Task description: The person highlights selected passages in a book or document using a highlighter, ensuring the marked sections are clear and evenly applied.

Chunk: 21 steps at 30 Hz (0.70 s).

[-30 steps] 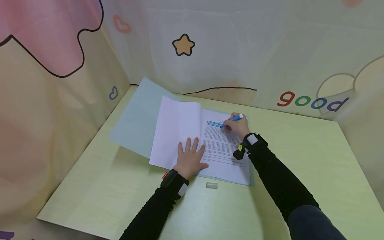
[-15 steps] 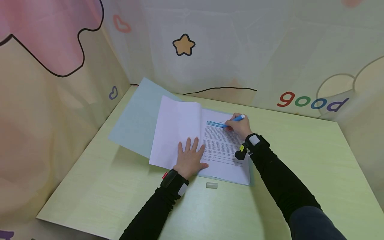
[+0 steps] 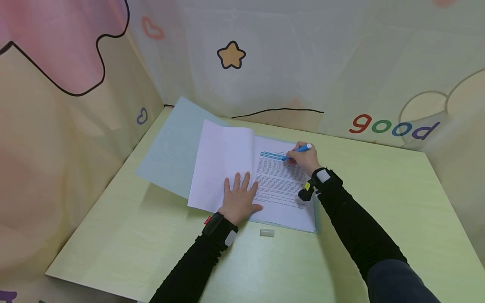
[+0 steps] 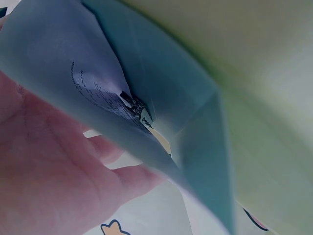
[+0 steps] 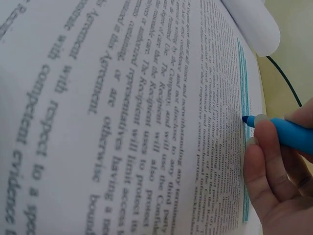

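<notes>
My right hand [image 3: 306, 159] grips a blue highlighter [image 5: 288, 132], its tip on the printed page [image 5: 146, 122] near the top lines. Blue-green strokes run across those lines in the right wrist view. Fingers spread, my left hand [image 3: 238, 203] rests on the turned-back white sheet [image 3: 223, 155] and the lower inner edge of the page. The papers lie in an opened light-blue folder [image 3: 170, 155]. In the left wrist view, the left palm [image 4: 54, 166] is beside the raised sheet, and a dark clip [image 4: 137, 107] shows inside the folder's fold.
A small grey cap-like cylinder [image 3: 267, 232] lies on the pale wooden table [image 3: 265, 269], just below the folder. Printed cloth walls [image 3: 288, 54] enclose the table's back and sides. The folder's left cover slants toward the back-left corner.
My right hand has slid slightly to the right along the text with the highlighter, and the blue-green marking reaches a bit farther. The left hand stays in place on the paper.
</notes>
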Each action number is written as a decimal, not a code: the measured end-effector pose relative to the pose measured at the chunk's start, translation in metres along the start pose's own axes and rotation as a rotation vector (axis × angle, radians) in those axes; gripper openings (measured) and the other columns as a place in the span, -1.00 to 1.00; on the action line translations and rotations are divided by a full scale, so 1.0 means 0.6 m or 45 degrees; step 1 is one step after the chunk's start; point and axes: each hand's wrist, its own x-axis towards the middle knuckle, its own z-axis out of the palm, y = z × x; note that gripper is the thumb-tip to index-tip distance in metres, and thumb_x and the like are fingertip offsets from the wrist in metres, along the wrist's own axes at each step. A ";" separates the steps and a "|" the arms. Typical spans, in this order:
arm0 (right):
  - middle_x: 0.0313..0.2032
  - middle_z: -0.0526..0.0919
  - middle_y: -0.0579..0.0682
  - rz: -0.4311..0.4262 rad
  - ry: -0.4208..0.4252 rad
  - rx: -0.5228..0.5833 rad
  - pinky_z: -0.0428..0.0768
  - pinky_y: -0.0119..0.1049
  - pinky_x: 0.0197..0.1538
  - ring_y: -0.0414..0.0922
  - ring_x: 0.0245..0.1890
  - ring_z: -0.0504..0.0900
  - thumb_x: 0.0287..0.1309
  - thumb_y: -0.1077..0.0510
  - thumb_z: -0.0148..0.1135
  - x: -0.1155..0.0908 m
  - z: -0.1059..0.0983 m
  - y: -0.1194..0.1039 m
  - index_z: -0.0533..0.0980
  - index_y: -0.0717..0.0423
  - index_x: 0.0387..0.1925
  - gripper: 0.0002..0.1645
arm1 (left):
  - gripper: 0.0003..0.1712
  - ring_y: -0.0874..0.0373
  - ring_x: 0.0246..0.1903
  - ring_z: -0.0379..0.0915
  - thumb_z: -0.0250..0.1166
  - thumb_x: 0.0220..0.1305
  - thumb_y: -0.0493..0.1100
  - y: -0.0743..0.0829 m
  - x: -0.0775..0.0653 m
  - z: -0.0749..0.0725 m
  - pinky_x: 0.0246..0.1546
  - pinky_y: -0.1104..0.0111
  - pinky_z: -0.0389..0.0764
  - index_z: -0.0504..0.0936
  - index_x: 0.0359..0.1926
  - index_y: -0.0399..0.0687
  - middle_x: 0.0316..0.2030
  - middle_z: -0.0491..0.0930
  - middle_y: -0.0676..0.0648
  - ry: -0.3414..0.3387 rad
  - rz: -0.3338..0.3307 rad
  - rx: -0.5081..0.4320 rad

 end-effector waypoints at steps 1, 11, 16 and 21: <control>-0.37 0.75 0.24 0.003 -0.001 -0.006 0.68 -0.40 -0.41 -0.04 -0.48 0.71 -0.03 0.21 0.31 0.000 -0.001 0.001 0.42 0.20 -0.59 -0.77 | -0.15 -0.22 0.36 -0.18 0.14 0.13 0.31 0.000 0.000 0.000 0.30 -0.22 -0.04 0.21 0.37 0.06 0.43 0.04 -0.21 0.005 0.002 -0.005; -0.36 0.74 0.20 0.039 0.014 -0.029 0.65 -0.46 -0.40 -0.08 -0.49 0.71 -0.01 0.17 0.31 0.005 -0.007 0.004 0.43 0.22 -0.53 -0.76 | -0.15 -0.22 0.36 -0.19 0.12 0.13 0.32 -0.001 0.000 -0.001 0.30 -0.22 -0.03 0.20 0.37 0.06 0.43 0.03 -0.21 0.009 0.006 0.004; -0.39 0.74 0.14 0.046 0.009 -0.016 0.65 -0.47 -0.42 -0.10 -0.50 0.71 -0.01 0.17 0.32 0.008 -0.008 0.006 0.43 0.21 -0.53 -0.76 | -0.14 -0.23 0.36 -0.19 0.11 0.13 0.32 -0.001 0.000 -0.001 0.29 -0.22 -0.03 0.20 0.37 0.06 0.43 0.04 -0.21 0.006 0.007 0.014; -0.45 0.74 0.10 0.035 0.013 0.004 0.65 -0.46 -0.46 -0.10 -0.51 0.71 -0.03 0.21 0.32 0.006 -0.007 0.007 0.43 0.22 -0.55 -0.77 | -0.14 -0.22 0.36 -0.19 0.12 0.12 0.32 0.000 -0.001 -0.001 0.29 -0.22 -0.03 0.21 0.37 0.06 0.43 0.04 -0.21 0.004 0.002 0.011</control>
